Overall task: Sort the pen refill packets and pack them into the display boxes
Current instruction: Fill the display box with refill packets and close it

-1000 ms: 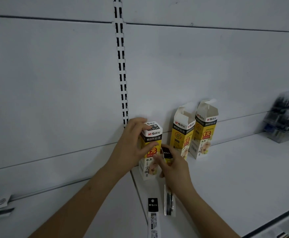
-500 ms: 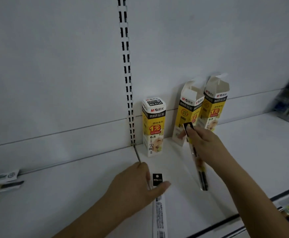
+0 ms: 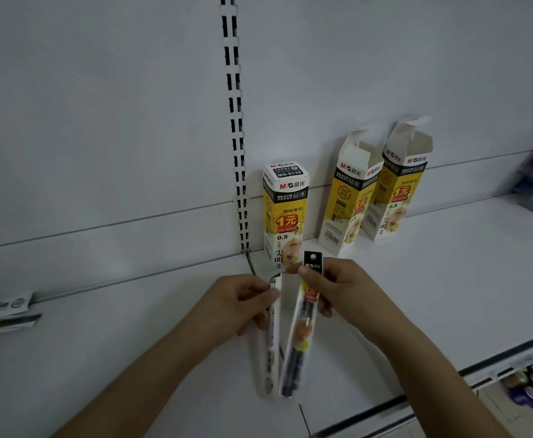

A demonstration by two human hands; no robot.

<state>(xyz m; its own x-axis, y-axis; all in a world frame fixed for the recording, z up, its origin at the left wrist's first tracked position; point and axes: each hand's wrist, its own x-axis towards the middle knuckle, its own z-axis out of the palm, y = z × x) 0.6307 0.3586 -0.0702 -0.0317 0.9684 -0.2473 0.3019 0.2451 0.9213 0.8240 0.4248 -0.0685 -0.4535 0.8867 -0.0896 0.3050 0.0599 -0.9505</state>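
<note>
From the head view, our left hand (image 3: 243, 303) pinches a white refill packet (image 3: 273, 339) and our right hand (image 3: 337, 289) a clear one (image 3: 300, 339) by its black header, both just in front of the shut box (image 3: 285, 213). They look light, thin and floppy, so we judge the stiff header the best hold. Two open boxes (image 3: 352, 191) right of the shut box hide their contents.

Two long clear packets, one white-backed (image 3: 273, 339), one black-headed (image 3: 303, 327), hung side by side. Behind stood three yellow boxes: one closed (image 3: 285, 213), two open-topped (image 3: 352, 197) (image 3: 399, 188).
</note>
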